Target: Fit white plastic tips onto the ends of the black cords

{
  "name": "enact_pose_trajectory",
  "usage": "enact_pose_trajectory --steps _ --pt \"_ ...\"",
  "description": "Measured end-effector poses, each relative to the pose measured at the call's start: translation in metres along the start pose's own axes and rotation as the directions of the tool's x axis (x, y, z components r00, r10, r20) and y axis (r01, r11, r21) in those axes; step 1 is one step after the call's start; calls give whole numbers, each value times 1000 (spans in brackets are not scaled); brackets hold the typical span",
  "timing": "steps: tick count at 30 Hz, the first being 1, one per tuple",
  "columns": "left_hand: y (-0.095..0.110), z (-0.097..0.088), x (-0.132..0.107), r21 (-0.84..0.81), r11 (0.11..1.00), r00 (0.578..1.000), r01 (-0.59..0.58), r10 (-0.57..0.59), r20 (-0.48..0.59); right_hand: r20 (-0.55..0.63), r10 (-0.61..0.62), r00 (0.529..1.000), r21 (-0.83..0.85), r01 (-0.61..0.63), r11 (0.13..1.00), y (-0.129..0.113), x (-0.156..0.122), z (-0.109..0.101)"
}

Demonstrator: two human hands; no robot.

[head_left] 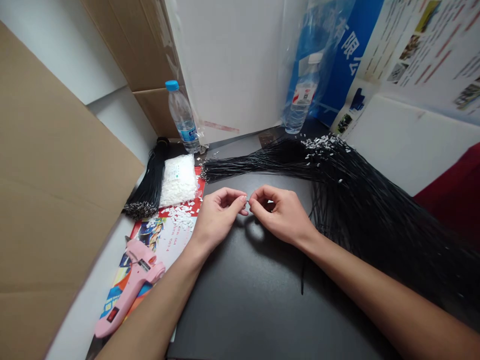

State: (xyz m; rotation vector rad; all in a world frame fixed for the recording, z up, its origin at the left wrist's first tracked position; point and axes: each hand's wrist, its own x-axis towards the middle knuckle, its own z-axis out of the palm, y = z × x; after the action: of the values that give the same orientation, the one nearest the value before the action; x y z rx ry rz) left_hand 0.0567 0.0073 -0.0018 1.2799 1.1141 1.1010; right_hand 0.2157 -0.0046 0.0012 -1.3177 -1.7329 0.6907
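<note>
Over the middle of the dark table, my left hand [219, 215] and my right hand [281, 212] meet almost fingertip to fingertip. Thumb and index finger of my left hand are pinched on what looks like a small white plastic piece [245, 198]. The right hand is also closed in a pinch; what lies in it is too small to make out. Below my right wrist a black wire end [302, 277] sticks out onto the table. Behind both hands stretches a long bundle of black wires [258, 162], with small white pieces [324, 145] scattered on its right part.
At left lie a clear bag of white pieces [179, 180], loose white pieces [182, 216], a second wire bundle [146, 195] and a pink glue gun [137, 280]. Two water bottles [183, 117] [302, 97] stand at the back. Cardboard [56, 165] rises along the left side.
</note>
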Motion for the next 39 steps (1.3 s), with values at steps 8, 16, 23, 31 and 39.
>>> enact_pose_trajectory --steps 8,16,23,31,39 --pt "-4 1 -1 61 997 999 -38 39 -5 -25 -44 999 -78 42 996 -2 0 0" --pt "2 5 -2 -30 999 998 -31 30 -47 -18 -16 1000 -12 16 1000 -8 -3 4" --pt "2 2 -1 -78 997 1000 4 -2 19 -45 -66 997 -32 65 997 -6 -4 5" --pt "3 -7 0 89 996 992 17 -27 123 17 -84 996 -8 84 996 0 -2 0" --pt "8 -12 0 125 992 986 24 -44 160 40 -78 996 5 78 997 0 -3 -1"
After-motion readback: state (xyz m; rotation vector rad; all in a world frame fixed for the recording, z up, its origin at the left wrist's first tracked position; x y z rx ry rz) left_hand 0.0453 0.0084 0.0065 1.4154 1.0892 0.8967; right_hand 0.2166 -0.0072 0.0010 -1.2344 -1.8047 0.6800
